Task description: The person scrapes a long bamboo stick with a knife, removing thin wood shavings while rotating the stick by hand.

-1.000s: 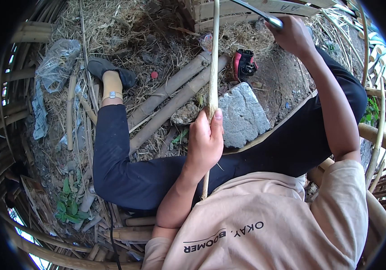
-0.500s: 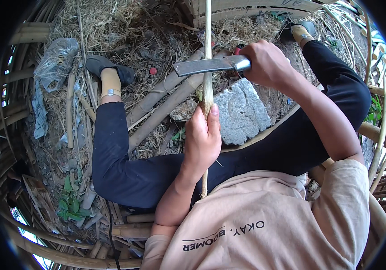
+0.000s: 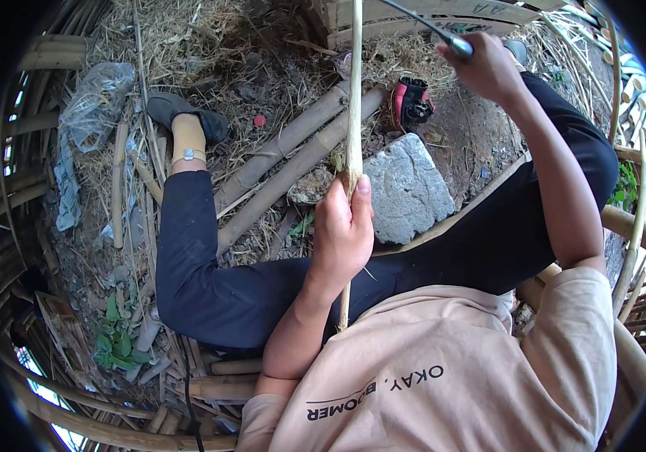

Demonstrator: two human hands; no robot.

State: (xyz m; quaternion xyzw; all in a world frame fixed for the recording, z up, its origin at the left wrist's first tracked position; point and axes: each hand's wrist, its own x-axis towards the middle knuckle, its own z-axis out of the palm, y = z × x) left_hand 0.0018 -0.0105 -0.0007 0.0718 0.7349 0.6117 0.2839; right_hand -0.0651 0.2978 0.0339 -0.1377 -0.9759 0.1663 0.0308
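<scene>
My left hand [image 3: 344, 226] is wrapped round a long pale wooden stick [image 3: 354, 113], thumb pressed along it. The stick stands lengthwise in front of me; its near end reaches my shirt and its far end runs past the top of the view. My right hand [image 3: 485, 68] grips a machete [image 3: 455, 44] by the handle, raised to the far right of the stick and apart from it. The blade is seen nearly edge-on and slants up to the left. Just right of my left hand sits a rough grey stone block [image 3: 406, 188].
Two thick bamboo poles [image 3: 285, 151] lie on the straw-strewn ground left of the stone. Beyond the stone is a red and black object [image 3: 413, 102]. A clear plastic bag [image 3: 101, 98] lies at the left, and bamboo rails [image 3: 639, 233] surround me. Wooden boards [image 3: 406, 19] stand at the far side.
My right hand has lifted the machete off the stick, moving it away and to the right. The red and black object has come into fuller view. My left hand has barely moved.
</scene>
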